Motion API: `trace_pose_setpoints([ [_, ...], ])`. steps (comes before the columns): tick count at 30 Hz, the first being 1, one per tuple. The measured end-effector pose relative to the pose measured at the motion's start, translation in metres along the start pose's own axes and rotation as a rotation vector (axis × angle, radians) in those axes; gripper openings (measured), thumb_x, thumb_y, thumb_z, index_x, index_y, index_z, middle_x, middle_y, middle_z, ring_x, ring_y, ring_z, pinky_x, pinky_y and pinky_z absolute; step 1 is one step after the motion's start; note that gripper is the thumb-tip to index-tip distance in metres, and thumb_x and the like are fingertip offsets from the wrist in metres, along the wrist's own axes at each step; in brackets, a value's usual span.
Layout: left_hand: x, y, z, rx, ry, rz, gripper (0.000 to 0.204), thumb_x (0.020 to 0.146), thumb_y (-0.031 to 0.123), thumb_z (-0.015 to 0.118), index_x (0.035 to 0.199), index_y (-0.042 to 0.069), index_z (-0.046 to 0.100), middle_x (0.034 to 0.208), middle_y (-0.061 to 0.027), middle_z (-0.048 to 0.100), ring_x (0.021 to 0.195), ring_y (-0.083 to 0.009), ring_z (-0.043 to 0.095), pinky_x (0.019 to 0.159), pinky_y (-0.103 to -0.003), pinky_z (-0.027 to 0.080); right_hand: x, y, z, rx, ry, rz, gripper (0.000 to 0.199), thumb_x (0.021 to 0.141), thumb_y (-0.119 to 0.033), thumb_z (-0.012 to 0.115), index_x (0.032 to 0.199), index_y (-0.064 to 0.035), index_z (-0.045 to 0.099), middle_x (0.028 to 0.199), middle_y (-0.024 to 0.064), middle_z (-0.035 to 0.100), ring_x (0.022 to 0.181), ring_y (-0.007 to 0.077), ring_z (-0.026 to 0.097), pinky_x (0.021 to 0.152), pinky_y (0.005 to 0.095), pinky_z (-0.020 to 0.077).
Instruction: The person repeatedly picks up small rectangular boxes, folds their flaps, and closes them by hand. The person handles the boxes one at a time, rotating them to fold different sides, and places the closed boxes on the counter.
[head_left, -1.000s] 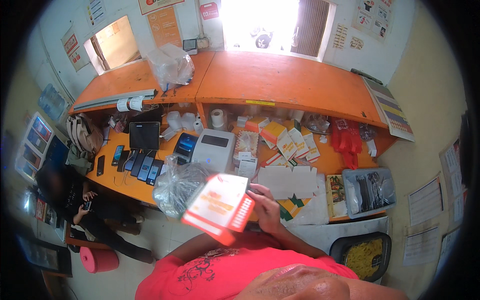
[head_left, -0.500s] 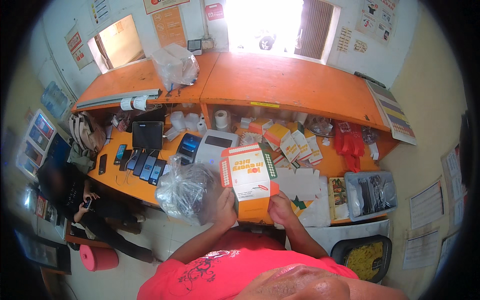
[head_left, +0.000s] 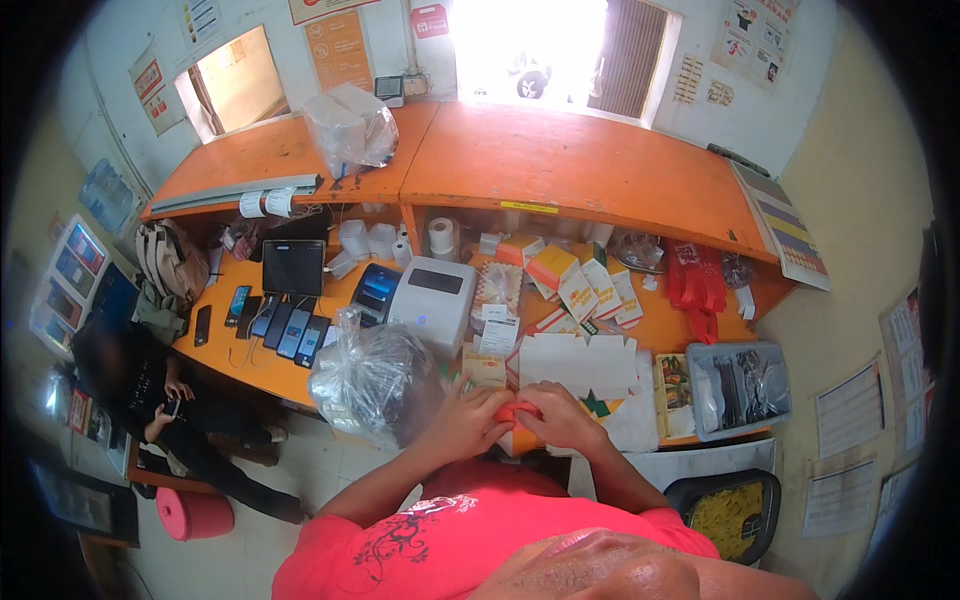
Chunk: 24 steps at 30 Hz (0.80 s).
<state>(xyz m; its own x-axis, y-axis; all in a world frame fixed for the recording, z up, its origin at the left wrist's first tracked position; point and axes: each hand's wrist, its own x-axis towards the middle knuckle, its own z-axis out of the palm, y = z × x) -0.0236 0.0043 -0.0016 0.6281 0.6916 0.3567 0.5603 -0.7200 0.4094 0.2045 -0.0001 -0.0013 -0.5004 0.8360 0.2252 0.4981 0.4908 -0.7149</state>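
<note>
Both hands were down low at the front edge of the orange desk (head_left: 300, 375). The left hand (head_left: 462, 425) and the right hand (head_left: 560, 418) were pressed close together, fingers curled shut around a small red and orange carton (head_left: 517, 412). Only a little bit of the carton peeked out between them.

Half a second before, the carton had been held up high and open in front of the person, with its white and orange face showing. Now it was lowered and squeezed small between the hands. A second before, only the right hand had held it, out to the left and tilted.

Just left of the left hand sat a crinkly clear plastic bag (head_left: 368, 380), touching the wrist. It had not moved. Just above the hands lay a flat white cardboard sheet (head_left: 578, 362). Up and to the left of the hands stood a white label printer (head_left: 432, 298). Right of the right hand was a grey tray (head_left: 740, 388).

Far to the left, another person (head_left: 150, 400) sat looking at a phone, same as before.
</note>
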Motion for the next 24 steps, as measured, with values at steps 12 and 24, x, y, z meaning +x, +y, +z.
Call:
trace_pose_setpoints([
  [12,-0.023,-0.021,0.053,-0.612,-0.325,-0.511,0.027,0.096,0.026,0.061,0.089,0.001,0.066,0.075,-0.0147,0.068,0.065,-0.0273,0.066,0.062,-0.040,0.051,-0.006,-0.022,-0.004,-0.588,0.011,-0.137,0.003,0.083,-0.013,0.069,0.085,-0.0137,0.071,0.092,0.0099,0.058,0.093,0.0304,0.054,0.088,0.0445,0.0351],
  [24,-0.016,-0.008,0.070,-1.227,0.054,-0.812,0.020,0.101,0.019,0.059,0.089,0.004,0.061,0.069,-0.0023,0.061,0.052,-0.0089,0.056,0.045,-0.024,0.044,0.000,-0.002,0.045,-0.140,0.394,-0.096,0.018,0.085,-0.003,0.066,0.102,0.0006,0.062,0.089,0.0180,0.066,0.090,0.0380,0.067,0.087,0.0444,0.0515],
])
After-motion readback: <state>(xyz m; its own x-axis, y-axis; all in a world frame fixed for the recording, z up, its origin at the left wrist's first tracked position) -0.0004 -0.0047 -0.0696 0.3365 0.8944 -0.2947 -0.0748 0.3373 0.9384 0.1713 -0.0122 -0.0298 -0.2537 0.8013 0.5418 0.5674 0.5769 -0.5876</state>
